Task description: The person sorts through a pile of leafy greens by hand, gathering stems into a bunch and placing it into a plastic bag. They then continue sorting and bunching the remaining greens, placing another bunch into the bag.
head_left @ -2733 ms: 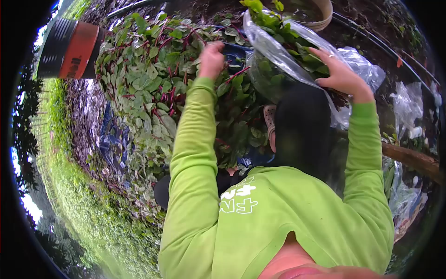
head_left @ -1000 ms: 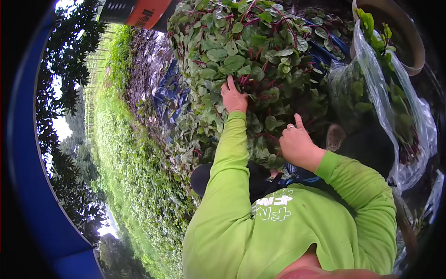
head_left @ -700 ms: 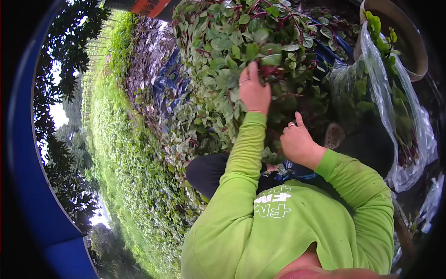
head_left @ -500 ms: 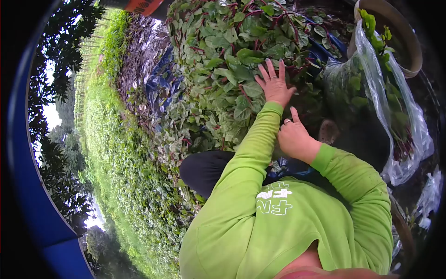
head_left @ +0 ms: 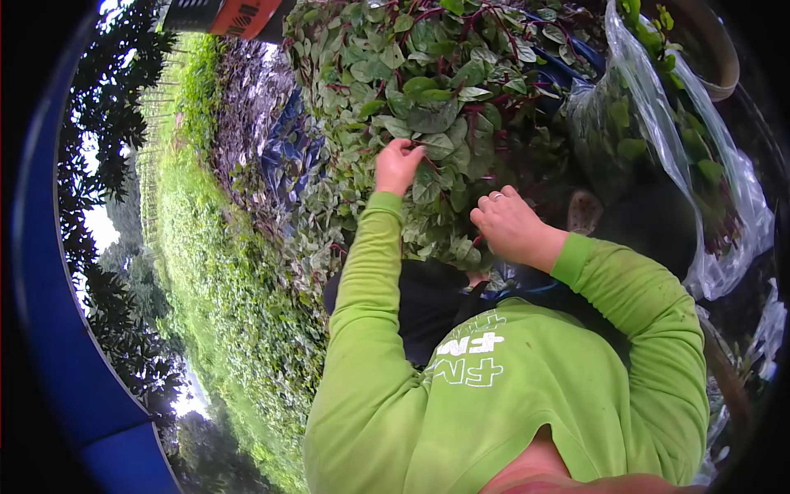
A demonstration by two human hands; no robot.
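Note:
A large heap of red-stemmed leafy greens (head_left: 428, 99), looking like Malabar spinach, lies in front of me. My left hand (head_left: 397, 167) is at the heap's near left side, thumb and forefinger pinched on a leafy stem. Closer to my body, my right hand (head_left: 514, 226) is closed with curled fingers and wears a ring. A short bit of red stem (head_left: 477, 240) shows at its fingertips; the rest is hidden by the hand.
A clear plastic bag (head_left: 671, 156) of greens stands on the right beside a round tub (head_left: 724, 62). Blue sheeting (head_left: 288, 148) lies left of the heap. A dark container with an orange label (head_left: 245, 16) is at the top left, and green field plants (head_left: 222, 272) grow beyond.
My left hand has gone from lying spread on the heap to pinching a stem, further left and nearer. My right hand's pointing finger has curled in. The view has shifted slightly.

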